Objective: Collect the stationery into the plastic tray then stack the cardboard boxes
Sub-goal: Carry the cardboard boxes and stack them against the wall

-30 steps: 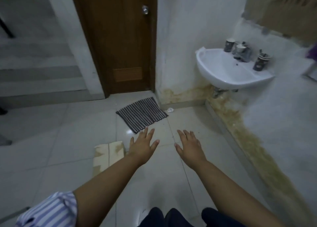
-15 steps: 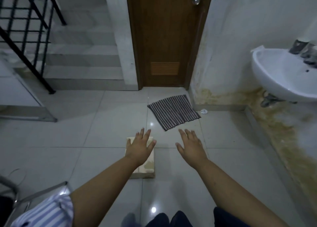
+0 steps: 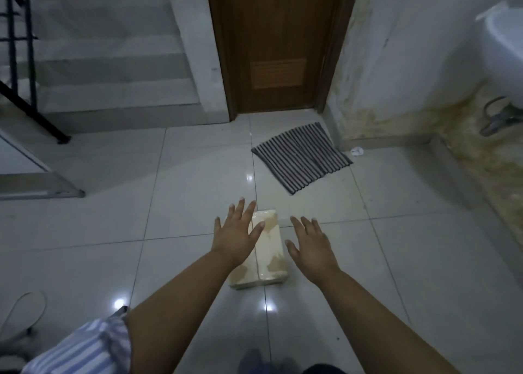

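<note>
My left hand [image 3: 236,236] and right hand [image 3: 311,246] hover spread, empty. Stained cardboard box [image 3: 270,256], lower centre: likely light, softened; grip long sides.

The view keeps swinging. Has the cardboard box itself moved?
No. The cardboard box still straddles the same tile joint, left of the striped mat; only the camera turned.

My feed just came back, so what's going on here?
A person faces a cardboard box on the tiled floor, both hands open and holding nothing. The left hand reaches over the box, the right hand is beside its right edge; contact can't be judged. No plastic tray or stationery is in view. A striped mat lies by the door.
</note>
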A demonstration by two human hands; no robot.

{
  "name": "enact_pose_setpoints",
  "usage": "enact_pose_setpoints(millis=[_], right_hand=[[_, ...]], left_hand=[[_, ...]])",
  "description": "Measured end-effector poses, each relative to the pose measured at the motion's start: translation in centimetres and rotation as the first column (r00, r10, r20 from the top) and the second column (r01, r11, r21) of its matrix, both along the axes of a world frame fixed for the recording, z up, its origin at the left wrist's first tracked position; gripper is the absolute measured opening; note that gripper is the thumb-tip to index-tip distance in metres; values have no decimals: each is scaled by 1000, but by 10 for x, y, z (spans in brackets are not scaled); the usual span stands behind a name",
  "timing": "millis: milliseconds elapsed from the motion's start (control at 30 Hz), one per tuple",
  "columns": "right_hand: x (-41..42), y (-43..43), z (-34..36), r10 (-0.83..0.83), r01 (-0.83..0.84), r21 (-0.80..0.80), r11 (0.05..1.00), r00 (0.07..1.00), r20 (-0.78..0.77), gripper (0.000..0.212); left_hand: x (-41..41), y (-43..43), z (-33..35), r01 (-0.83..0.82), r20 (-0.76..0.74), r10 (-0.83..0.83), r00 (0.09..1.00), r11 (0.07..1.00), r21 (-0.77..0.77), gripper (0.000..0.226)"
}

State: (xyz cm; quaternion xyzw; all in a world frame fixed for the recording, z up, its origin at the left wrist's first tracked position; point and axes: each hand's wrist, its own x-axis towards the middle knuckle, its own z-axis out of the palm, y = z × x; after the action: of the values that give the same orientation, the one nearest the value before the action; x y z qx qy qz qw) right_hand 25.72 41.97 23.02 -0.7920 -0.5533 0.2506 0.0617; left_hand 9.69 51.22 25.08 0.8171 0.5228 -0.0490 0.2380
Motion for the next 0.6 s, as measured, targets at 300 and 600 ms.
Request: enact_pose_setpoints(millis=[300, 600], right_hand=[[-6, 54, -137, -46, 47, 28, 999, 997, -58, 59], [-21, 60, -328, 11, -16, -79, 997, 998, -67, 65]], left_hand=[[-1, 48, -151, -26, -33, 27, 999, 999, 18, 61], [-15, 47, -337, -159, -47, 156, 987, 984, -79, 62]])
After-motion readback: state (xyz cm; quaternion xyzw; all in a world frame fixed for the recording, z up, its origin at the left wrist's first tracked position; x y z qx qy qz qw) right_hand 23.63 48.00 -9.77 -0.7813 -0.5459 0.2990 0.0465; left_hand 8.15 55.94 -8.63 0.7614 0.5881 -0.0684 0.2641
